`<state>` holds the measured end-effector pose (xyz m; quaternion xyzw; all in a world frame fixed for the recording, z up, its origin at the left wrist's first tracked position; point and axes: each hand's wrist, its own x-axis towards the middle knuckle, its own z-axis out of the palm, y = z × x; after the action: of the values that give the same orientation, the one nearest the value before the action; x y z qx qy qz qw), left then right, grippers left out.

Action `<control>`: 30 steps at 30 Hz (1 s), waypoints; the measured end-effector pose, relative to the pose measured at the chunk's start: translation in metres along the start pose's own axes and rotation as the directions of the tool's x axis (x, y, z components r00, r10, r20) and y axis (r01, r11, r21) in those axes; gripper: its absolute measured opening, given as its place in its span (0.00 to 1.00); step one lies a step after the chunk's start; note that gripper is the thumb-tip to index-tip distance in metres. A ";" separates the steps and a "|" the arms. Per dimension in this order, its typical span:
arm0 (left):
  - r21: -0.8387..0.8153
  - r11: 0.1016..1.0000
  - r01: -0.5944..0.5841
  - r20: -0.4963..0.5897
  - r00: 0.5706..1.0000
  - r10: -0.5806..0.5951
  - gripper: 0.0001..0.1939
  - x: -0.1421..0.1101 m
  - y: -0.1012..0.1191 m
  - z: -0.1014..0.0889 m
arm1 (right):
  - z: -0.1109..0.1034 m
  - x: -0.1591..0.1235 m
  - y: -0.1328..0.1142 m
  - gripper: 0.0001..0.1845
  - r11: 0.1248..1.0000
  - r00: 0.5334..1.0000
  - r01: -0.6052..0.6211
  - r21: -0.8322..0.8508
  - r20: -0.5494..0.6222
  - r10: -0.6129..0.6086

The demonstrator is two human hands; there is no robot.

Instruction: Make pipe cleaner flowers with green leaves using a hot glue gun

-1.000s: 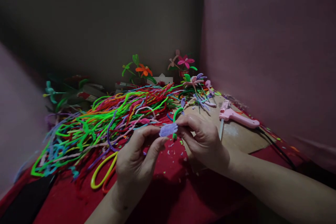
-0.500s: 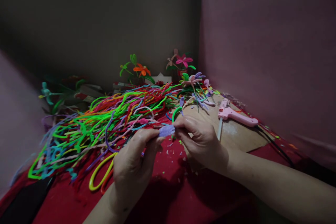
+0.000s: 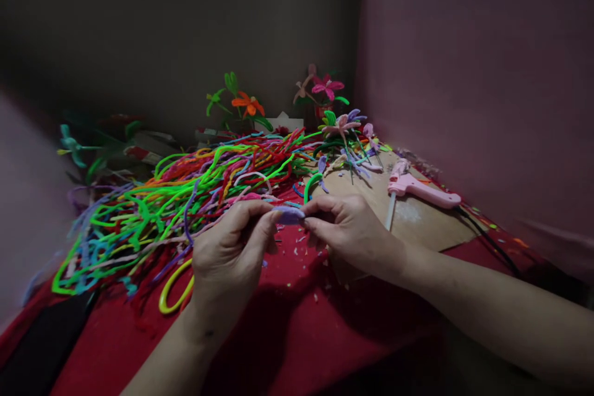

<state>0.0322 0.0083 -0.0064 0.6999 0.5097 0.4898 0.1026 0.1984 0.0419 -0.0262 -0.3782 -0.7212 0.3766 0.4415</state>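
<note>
A short lilac pipe-cleaner petal (image 3: 290, 216) is stretched between my two hands, above the red cloth (image 3: 297, 309). My left hand (image 3: 236, 244) pinches its left end between thumb and forefinger. At the other end, the fingertips of my right hand (image 3: 350, 226) close on it. The petal looks narrow and slightly arched, seen nearly edge-on. Just beyond my right fingers, a curved green pipe cleaner (image 3: 312, 185) lies at the edge of a brown board (image 3: 431, 229).
A big heap of coloured pipe cleaners (image 3: 185, 198) spreads to the left. On the board rests a pink glue gun (image 3: 420, 190) with a black cord (image 3: 487, 241). Pipe-cleaner flowers (image 3: 341, 125) lie behind; an orange flower (image 3: 248, 103) stands farther back. Scraps dot the cloth.
The lilac petal has been turned from its broad side to a nearly edge-on, arched view. Both hands still hold it, with my left fingers more curled. The camera view has shifted slightly.
</note>
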 end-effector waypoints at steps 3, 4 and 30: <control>-0.018 0.999 0.033 0.015 0.999 -0.032 0.01 0.001 0.001 0.000 | -0.001 0.001 0.000 0.08 0.994 0.995 -0.092 0.056 0.039 0.090; -0.023 0.999 0.043 0.021 0.999 -0.043 0.02 0.001 0.002 0.000 | -0.001 0.001 0.000 0.08 0.989 0.991 -0.122 0.083 0.057 0.118; -0.133 0.973 0.188 0.125 0.977 -0.172 0.03 0.005 0.004 0.001 | -0.005 0.002 -0.002 0.05 0.932 0.937 -0.302 0.199 0.242 0.252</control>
<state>0.0359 0.0109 -0.0013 0.6680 0.5277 0.4738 0.2255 0.2018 0.0436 -0.0218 -0.3801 -0.6541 0.5554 0.3453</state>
